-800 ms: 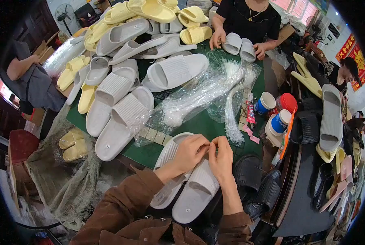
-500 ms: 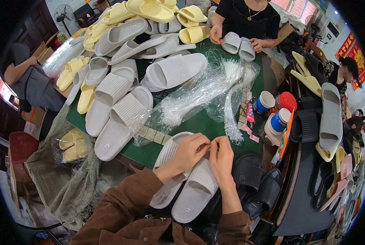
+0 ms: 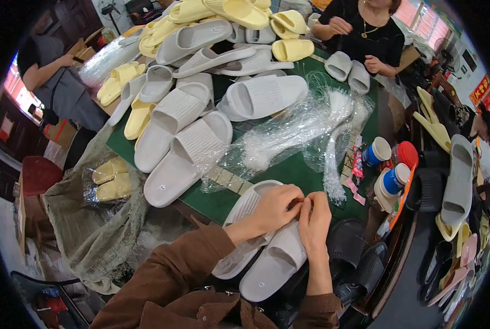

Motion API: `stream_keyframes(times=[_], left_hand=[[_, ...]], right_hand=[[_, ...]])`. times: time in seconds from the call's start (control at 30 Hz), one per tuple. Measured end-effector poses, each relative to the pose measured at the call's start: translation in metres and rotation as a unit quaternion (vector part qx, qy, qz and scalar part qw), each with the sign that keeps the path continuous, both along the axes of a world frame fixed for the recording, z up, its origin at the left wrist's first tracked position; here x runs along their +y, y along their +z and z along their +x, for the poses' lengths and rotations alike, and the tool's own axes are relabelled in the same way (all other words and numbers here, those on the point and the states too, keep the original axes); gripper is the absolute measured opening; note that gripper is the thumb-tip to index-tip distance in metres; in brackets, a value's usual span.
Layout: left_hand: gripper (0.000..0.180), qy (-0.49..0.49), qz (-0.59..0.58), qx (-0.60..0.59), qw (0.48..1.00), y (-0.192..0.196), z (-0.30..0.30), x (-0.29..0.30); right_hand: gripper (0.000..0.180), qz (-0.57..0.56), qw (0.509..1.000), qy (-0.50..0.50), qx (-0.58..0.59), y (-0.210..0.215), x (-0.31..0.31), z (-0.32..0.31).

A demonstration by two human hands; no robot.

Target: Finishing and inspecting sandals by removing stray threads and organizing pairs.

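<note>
A: Working the near pair now. left hand point(image 3: 275, 207) and right hand point(image 3: 314, 219) meet fingertip to fingertip over the grey slides point(image 3: 267, 257) at the desk point(image 3: 305, 175) front edge, both pinched shut on something small; can't tell what, too tiny, possibly a fastener.

B: Progress?

A: Early, I'd judge. That pair isn't bagged. Loose grey slippers point(image 3: 184, 148) and yellow slippers point(image 3: 245, 11) are piled across the far side, untouched.

B: Supplies?

A: Clear plastic bags point(image 3: 288, 131) and a white tie bundle point(image 3: 332, 164) lie mid-desk, just beyond the hands.
</note>
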State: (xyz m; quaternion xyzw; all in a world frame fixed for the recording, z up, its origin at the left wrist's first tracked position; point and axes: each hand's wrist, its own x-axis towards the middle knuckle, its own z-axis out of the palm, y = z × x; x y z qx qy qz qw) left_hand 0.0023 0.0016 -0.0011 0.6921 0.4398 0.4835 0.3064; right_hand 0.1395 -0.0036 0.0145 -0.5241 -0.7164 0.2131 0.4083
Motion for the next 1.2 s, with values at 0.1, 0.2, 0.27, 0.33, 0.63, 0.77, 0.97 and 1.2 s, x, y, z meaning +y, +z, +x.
stream_keyframes(times=[0.1,0.2,0.27,0.33,0.63,0.77,0.97,1.2], left_hand=[[0.011,-0.006,0.034,0.015,0.999,0.0,0.0,0.001],[0.011,0.004,0.039,0.017,0.999,0.002,0.005,0.001],[0.012,0.009,0.038,0.024,0.999,0.002,0.002,-0.001],[0.012,-0.028,-0.001,0.054,0.998,0.0,0.001,-0.001],[0.012,0.007,0.002,0.012,1.0,-0.007,0.002,-0.002],[0.013,0.007,0.015,0.011,1.0,-0.008,0.004,-0.001],[0.012,0.004,0.009,0.005,1.0,-0.008,0.002,-0.001],[0.013,-0.021,0.008,0.043,0.999,0.001,0.001,0.0]], right_hand=[[0.004,0.008,1.0,-0.019,0.0,-0.001,-0.001,0.001],[0.005,0.016,0.999,-0.034,-0.014,-0.002,-0.003,0.002],[0.006,0.028,0.998,-0.048,0.004,-0.004,-0.001,0.005],[0.006,0.012,0.994,-0.089,0.055,-0.006,0.001,0.011],[0.008,-0.009,1.0,-0.001,-0.013,0.001,0.001,0.001],[0.008,-0.016,1.0,-0.001,-0.017,-0.001,0.002,0.003],[0.009,-0.008,1.0,0.01,-0.011,0.001,0.002,0.003],[0.007,0.005,0.996,-0.082,0.047,-0.005,0.002,0.01]])
